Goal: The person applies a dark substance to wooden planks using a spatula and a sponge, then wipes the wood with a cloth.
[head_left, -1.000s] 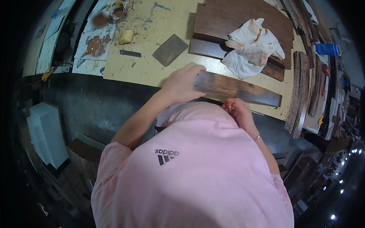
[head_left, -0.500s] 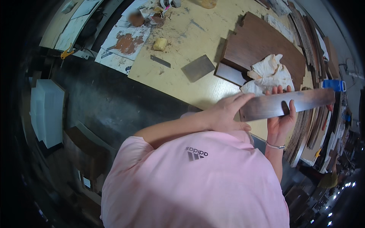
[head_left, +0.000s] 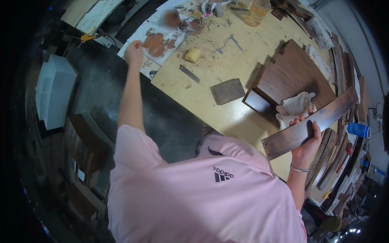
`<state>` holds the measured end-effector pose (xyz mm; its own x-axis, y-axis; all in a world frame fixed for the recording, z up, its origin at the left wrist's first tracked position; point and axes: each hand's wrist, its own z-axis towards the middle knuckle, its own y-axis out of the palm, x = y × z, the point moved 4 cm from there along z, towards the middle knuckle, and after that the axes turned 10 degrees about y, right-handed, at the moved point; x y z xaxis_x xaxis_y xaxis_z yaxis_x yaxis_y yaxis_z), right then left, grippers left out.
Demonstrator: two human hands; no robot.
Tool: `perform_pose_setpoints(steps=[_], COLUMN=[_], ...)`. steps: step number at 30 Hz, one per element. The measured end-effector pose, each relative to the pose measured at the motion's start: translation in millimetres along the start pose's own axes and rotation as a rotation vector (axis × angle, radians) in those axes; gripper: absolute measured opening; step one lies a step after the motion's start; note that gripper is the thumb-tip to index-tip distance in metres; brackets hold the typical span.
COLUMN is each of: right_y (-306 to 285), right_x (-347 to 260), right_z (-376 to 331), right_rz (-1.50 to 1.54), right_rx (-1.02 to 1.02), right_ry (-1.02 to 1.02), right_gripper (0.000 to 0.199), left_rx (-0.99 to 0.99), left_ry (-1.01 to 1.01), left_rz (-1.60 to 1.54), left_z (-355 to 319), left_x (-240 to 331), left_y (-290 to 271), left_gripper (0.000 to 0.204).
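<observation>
Brown wood board [head_left: 300, 130] is in R hand [head_left: 306, 149], grip clasped round its mid, thumb on top, tilted over tabletop [head_left: 235, 121], nr white cloth [head_left: 298, 104]. Gray block [head_left: 229, 91] & yellow lump [head_left: 193, 55] lie btwn hands. L hand [head_left: 133, 53] is by brown paste [head_left: 158, 44]; can't tell if its grip pinches anything.
</observation>
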<state>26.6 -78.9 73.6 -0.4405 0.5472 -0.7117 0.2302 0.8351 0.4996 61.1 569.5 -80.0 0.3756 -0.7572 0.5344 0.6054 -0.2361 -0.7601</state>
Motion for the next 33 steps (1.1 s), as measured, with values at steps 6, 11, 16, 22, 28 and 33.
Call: perform_pose_setpoints(steps=[6, 11, 16, 22, 28, 33], right_y=[-3, 10, 15, 11, 7, 5], right_x=[1, 1, 0, -1, 1, 2], right_z=[18, 28, 33, 35, 34, 31], right_rz=[0.030, 0.075, 0.076, 0.082, 0.094, 0.087], right_rx=[-0.010, -0.033, -0.024, -0.032, -0.061, -0.084], right_ry=[0.022, 0.046, 0.041, 0.046, 0.062, 0.060], right_gripper=[0.051, 0.049, 0.049, 0.049, 0.049, 0.052], left_rx=[-0.124, -0.236, -0.287, -0.299, -0.267, -0.223], left_ry=[0.083, 0.216, 0.237, 0.128, 0.116, 0.250], left_rz=[0.250, 0.293, 0.326, 0.163, 0.120, 0.271], left_z=[30, 36, 37, 23, 4, -6], left_x=[-30, -35, -37, -38, -41, -36], left_y=[-6, 3, -5, -15, -23, -22], left_gripper=[0.025, 0.021, 0.014, 0.015, 0.022, 0.024])
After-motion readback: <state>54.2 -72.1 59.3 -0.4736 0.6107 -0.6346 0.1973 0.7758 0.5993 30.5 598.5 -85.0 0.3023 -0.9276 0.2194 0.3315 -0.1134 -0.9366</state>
